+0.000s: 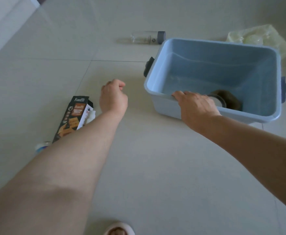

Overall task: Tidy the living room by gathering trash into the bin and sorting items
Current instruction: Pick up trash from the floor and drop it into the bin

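- The right hand's (196, 104) fingers (178, 94) hook over the near rim of the bin (155, 68). A firm hold there should stop it sliding when trash drops in.
- The left hand's (113, 95) fingers are loosely curled on nothing, above bare floor between box and bin.
- The box (74, 116) lies just beside the left wrist, its open end stuffed with paper. It is probably the next pick. Gripping it mid-length, open end up, would keep the paper in.
- The bottle (147, 37) lies beyond the bin.
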`<action>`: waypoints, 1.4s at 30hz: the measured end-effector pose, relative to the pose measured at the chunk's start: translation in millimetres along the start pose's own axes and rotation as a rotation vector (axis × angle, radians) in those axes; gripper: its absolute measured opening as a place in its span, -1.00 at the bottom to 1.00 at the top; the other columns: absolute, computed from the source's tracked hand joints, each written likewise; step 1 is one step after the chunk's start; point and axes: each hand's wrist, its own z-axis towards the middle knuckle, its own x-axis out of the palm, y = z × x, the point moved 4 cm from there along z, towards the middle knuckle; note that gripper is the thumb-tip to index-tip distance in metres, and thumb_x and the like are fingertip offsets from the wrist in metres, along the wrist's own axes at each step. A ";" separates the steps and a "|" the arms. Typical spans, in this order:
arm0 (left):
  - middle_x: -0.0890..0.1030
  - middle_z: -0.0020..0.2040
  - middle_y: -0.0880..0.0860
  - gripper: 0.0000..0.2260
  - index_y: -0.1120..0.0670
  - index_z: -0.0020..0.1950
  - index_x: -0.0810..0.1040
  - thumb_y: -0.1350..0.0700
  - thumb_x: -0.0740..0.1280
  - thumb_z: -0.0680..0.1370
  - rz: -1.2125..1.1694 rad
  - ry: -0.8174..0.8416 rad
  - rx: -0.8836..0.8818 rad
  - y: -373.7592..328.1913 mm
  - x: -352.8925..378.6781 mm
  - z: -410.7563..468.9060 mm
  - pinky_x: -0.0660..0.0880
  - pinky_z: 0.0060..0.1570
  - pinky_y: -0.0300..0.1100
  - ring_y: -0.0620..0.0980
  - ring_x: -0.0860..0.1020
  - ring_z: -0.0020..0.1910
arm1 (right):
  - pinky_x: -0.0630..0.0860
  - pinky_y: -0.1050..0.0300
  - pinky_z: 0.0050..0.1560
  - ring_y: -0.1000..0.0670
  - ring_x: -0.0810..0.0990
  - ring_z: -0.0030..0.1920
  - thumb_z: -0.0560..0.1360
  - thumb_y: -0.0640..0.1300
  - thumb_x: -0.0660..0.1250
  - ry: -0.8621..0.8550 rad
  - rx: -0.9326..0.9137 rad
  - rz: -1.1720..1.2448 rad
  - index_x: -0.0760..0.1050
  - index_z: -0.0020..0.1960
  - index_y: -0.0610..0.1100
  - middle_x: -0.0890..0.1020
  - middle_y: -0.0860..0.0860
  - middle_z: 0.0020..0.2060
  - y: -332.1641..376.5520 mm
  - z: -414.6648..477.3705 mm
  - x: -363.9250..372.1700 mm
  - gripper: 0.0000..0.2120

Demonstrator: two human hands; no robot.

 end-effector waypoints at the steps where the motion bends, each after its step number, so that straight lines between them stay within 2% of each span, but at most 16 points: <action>1: 0.61 0.14 0.08 -0.62 0.09 0.18 0.57 0.37 0.14 0.48 0.031 -0.003 -0.038 15.3 -4.4 -0.2 0.47 0.05 -0.04 0.13 0.51 0.18 | 0.29 0.06 -0.09 -0.18 0.53 0.07 0.51 -0.31 0.14 -0.003 0.002 0.005 0.36 0.27 -0.03 0.56 -0.08 0.06 2.0 0.8 1.3 -0.62; 5: 0.60 0.14 0.17 -0.68 0.12 0.16 0.58 0.30 0.23 0.46 0.155 0.003 -0.209 79.1 -21.2 -2.6 0.48 0.10 0.00 0.22 0.51 0.18 | 0.30 0.05 -0.11 -0.18 0.52 0.08 0.48 -0.33 0.15 -0.006 -0.014 0.011 0.36 0.28 -0.03 0.54 -0.09 0.05 11.3 3.1 6.3 -0.58; 8: 0.63 0.04 0.15 -0.78 0.09 0.00 0.58 0.08 0.30 0.40 0.189 0.050 -0.341 113.6 -29.3 -8.4 0.54 -0.03 0.04 0.26 0.54 0.05 | 0.33 0.04 -0.12 -0.17 0.53 0.05 0.50 -0.31 0.15 -0.016 -0.038 0.029 0.37 0.26 -0.03 0.55 -0.08 0.03 21.5 8.6 12.1 -0.62; 10: 0.59 0.13 0.18 -0.66 0.12 0.12 0.54 -0.01 0.32 0.41 0.184 0.074 -0.434 127.0 -33.4 -11.1 0.53 0.07 0.08 0.26 0.52 0.13 | 0.32 0.05 -0.12 -0.17 0.53 0.04 0.53 -0.29 0.15 -0.014 -0.054 0.027 0.37 0.27 -0.03 0.55 -0.08 0.03 30.1 12.9 15.9 -0.65; 12: 0.52 0.24 0.23 -0.58 0.23 0.26 0.45 0.05 0.33 0.47 0.227 0.083 -0.514 135.3 -37.3 -13.6 0.46 0.18 0.09 0.27 0.45 0.24 | 0.32 0.06 -0.12 -0.17 0.53 0.05 0.54 -0.27 0.14 -0.020 -0.069 0.029 0.36 0.28 -0.02 0.55 -0.08 0.04 36.8 15.1 17.6 -0.66; 14: 0.49 0.27 0.24 -0.56 0.23 0.30 0.42 0.07 0.32 0.47 0.236 0.101 -0.576 146.9 -41.8 -17.0 0.43 0.23 0.10 0.27 0.44 0.27 | 0.33 0.06 -0.12 -0.17 0.53 0.06 0.55 -0.26 0.14 -0.026 -0.090 0.044 0.36 0.28 -0.01 0.55 -0.08 0.04 46.3 16.9 20.9 -0.66; 17: 0.50 0.26 0.22 -0.60 0.20 0.28 0.45 0.06 0.29 0.49 0.261 0.190 -0.536 159.6 -36.3 -21.2 0.42 0.24 0.12 0.27 0.45 0.25 | 0.39 0.04 -0.09 -0.17 0.54 0.05 0.53 -0.28 0.15 -0.019 -0.107 0.051 0.36 0.29 0.00 0.55 -0.07 0.03 55.6 18.7 22.3 -0.64; 20: 0.56 0.20 0.21 -0.71 0.20 0.21 0.53 0.11 0.24 0.55 0.289 0.274 -0.379 160.5 -23.7 -23.1 0.45 0.14 0.01 0.25 0.50 0.20 | 0.39 0.04 -0.08 -0.16 0.53 0.06 0.54 -0.28 0.15 -0.011 -0.116 0.053 0.35 0.31 0.00 0.55 -0.07 0.04 62.3 20.8 24.5 -0.62; 23: 0.54 0.24 0.20 -0.71 0.18 0.29 0.47 0.21 0.19 0.58 0.323 0.344 -0.295 157.2 -8.7 -26.7 0.44 0.07 -0.03 0.21 0.49 0.22 | 0.36 0.04 -0.10 -0.16 0.53 0.05 0.54 -0.29 0.15 -0.012 -0.117 0.059 0.33 0.32 0.01 0.54 -0.07 0.04 61.1 21.0 25.3 -0.61; 25: 0.50 0.27 0.18 -0.65 0.14 0.38 0.37 0.21 0.18 0.59 0.342 0.391 -0.293 155.2 -0.9 -30.9 0.45 0.11 0.01 0.20 0.49 0.22 | 0.38 0.04 -0.09 -0.16 0.52 0.06 0.54 -0.28 0.16 -0.008 -0.118 0.066 0.33 0.32 0.01 0.54 -0.07 0.04 59.8 21.3 25.5 -0.60; 29: 0.52 0.21 0.16 -0.69 0.16 0.30 0.38 0.21 0.20 0.55 0.355 0.376 -0.361 160.2 5.2 -32.1 0.50 0.12 0.08 0.19 0.52 0.17 | 0.40 0.03 -0.07 -0.16 0.52 0.07 0.54 -0.28 0.16 -0.005 -0.134 0.093 0.33 0.33 0.01 0.54 -0.07 0.03 59.7 21.1 26.7 -0.60; 32: 0.49 0.22 0.16 -0.67 0.18 0.31 0.38 0.22 0.22 0.54 0.409 0.401 -0.359 159.8 6.6 -32.1 0.51 0.10 0.07 0.18 0.52 0.17 | 0.40 0.03 -0.07 -0.15 0.51 0.07 0.55 -0.28 0.16 -0.014 -0.138 0.094 0.32 0.35 0.02 0.54 -0.06 0.03 59.4 20.3 27.1 -0.59; 35: 0.49 0.19 0.17 -0.70 0.17 0.24 0.45 0.16 0.28 0.52 0.486 0.444 -0.325 158.4 7.7 -32.2 0.50 0.02 0.01 0.18 0.52 0.15 | 0.41 0.02 -0.07 -0.14 0.50 0.08 0.55 -0.29 0.14 -0.019 -0.135 0.083 0.31 0.36 0.01 0.53 -0.06 0.04 58.9 19.0 26.5 -0.59; 39: 0.54 0.04 0.13 -0.70 0.20 0.09 0.49 0.00 0.30 0.50 0.493 0.441 -0.328 152.2 10.3 -31.6 0.47 -0.07 -0.06 0.14 0.51 0.11 | 0.39 0.03 -0.08 -0.12 0.49 0.08 0.56 -0.28 0.13 -0.009 -0.138 0.099 0.30 0.36 0.02 0.52 -0.05 0.05 58.4 18.1 25.8 -0.59; 42: 0.47 -0.04 0.06 -0.69 0.16 0.14 0.36 0.10 0.37 0.49 0.376 0.445 -0.373 145.8 19.2 -39.6 0.40 -0.18 -0.10 0.11 0.52 0.05 | 0.42 0.02 -0.05 -0.12 0.49 0.10 0.56 -0.27 0.13 0.008 -0.142 0.100 0.30 0.37 0.02 0.52 -0.05 0.07 57.6 15.2 25.0 -0.58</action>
